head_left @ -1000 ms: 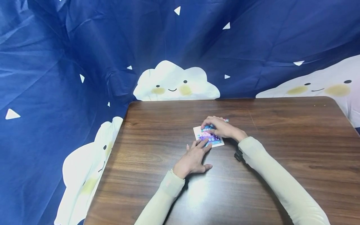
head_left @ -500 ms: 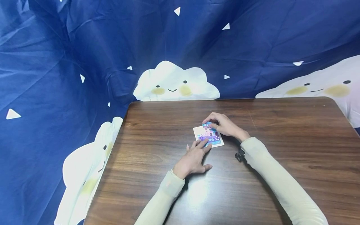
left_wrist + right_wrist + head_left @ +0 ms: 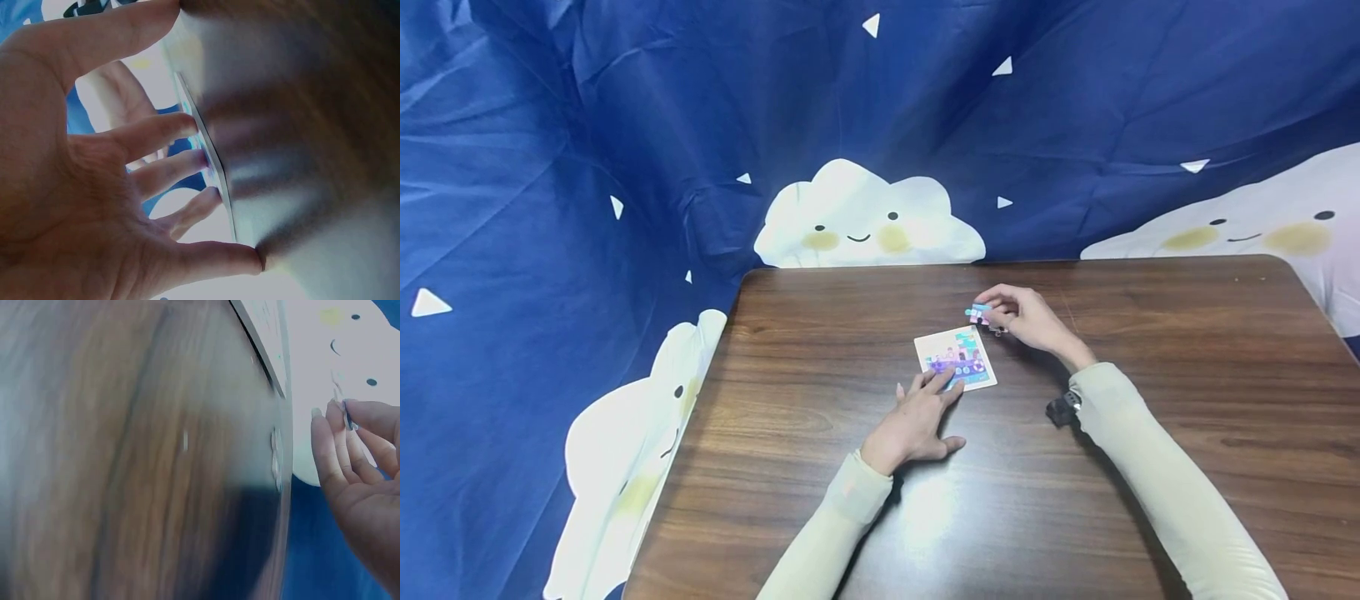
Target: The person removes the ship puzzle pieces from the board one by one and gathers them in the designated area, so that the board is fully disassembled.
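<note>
Small pink-and-blue jigsaw piece (image 3: 977,313), pinched in right hand (image 3: 1028,318) above brown wooden tabletop (image 3: 1225,375), just beyond far right corner of square white-edged puzzle board (image 3: 934,345), touched, presumably against sliding, by outstretched left hand (image 3: 916,425).

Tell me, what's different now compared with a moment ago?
The right hand has moved off to the right and farther from the person. It pinches a puzzle piece, carried from the board's far edge to just beyond its far right corner. The left hand and board stayed as they were, fingers resting on the board's near part.
</note>
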The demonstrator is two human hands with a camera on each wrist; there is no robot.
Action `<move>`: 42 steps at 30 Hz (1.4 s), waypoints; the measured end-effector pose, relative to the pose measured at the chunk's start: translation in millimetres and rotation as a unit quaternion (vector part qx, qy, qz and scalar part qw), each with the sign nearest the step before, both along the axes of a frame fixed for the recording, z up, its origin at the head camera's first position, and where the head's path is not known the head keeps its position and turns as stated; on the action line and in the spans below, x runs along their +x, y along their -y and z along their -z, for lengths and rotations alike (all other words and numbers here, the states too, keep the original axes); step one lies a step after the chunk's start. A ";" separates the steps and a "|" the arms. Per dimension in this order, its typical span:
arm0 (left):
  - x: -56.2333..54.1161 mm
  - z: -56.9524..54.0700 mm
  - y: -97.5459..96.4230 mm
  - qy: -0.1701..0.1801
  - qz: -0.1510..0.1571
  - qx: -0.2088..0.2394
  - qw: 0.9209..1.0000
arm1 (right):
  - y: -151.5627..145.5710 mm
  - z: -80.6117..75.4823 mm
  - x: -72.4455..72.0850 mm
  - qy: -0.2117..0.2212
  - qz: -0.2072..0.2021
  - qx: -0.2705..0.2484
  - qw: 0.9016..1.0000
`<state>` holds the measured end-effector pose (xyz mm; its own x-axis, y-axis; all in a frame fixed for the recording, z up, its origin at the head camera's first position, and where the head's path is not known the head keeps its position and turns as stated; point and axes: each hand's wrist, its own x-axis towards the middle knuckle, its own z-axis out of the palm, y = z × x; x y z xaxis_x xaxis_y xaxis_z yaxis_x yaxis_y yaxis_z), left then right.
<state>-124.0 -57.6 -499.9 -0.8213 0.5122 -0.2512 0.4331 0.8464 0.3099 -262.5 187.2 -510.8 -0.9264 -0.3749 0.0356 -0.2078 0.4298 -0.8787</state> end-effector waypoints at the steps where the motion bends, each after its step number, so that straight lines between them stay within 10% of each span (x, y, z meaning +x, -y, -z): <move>1: 0.3 -0.1 0.4 0.001 -0.001 0.000 1.000 | -3.2 -0.6 0.3 0.003 0.004 0.001 1.000; 24: -0.3 0.5 0.7 -0.004 0.002 -0.003 1.000 | -55.7 4.3 2.4 0.041 0.075 0.069 0.994; 42: -0.1 -0.8 1.5 0.000 0.001 -0.001 1.000 | -54.8 6.7 -3.1 -0.088 0.072 0.188 0.976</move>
